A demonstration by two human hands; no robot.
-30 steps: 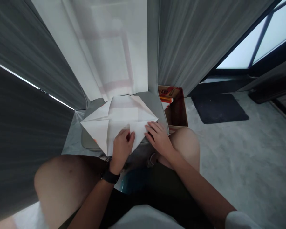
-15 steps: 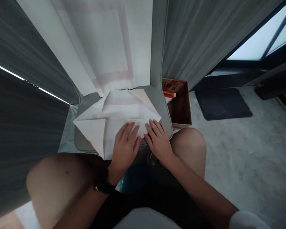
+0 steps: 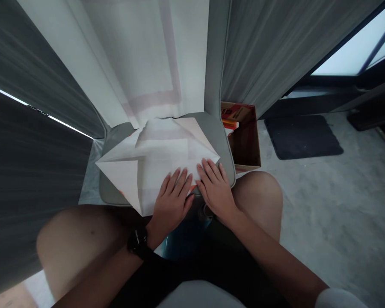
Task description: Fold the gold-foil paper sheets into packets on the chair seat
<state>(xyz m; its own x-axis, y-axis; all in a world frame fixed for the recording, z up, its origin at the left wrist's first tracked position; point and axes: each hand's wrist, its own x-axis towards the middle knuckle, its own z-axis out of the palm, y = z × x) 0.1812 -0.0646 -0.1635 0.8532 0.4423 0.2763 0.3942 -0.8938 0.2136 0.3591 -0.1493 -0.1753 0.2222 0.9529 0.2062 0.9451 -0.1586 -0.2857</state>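
Note:
A folded sheet of white paper (image 3: 160, 156) lies on the grey seat of a chair (image 3: 115, 193), with pointed corners at its left and right and a triangular flap at the lower left. Its near edge reaches a little past the seat's front. My left hand (image 3: 173, 194), a black watch on its wrist, rests flat on the paper's near part with fingers stretched out. Beside it my right hand (image 3: 215, 184) lies flat over the paper's near right corner, fingers extended. A small orange patch shows on the paper between the hands.
A large white sheet (image 3: 141, 55) with faint pink bands hangs over the chair back. Right of the chair an open cardboard box (image 3: 247, 141) holds orange and white items. Farther right a dark mat (image 3: 303, 137) lies on the grey floor. Grey curtains (image 3: 269, 47) hang on both sides.
The left hand has flattened and its fingers have shifted slightly right. A flap edge that stood near the fingers is now pressed down or hidden. The view has moved slightly.

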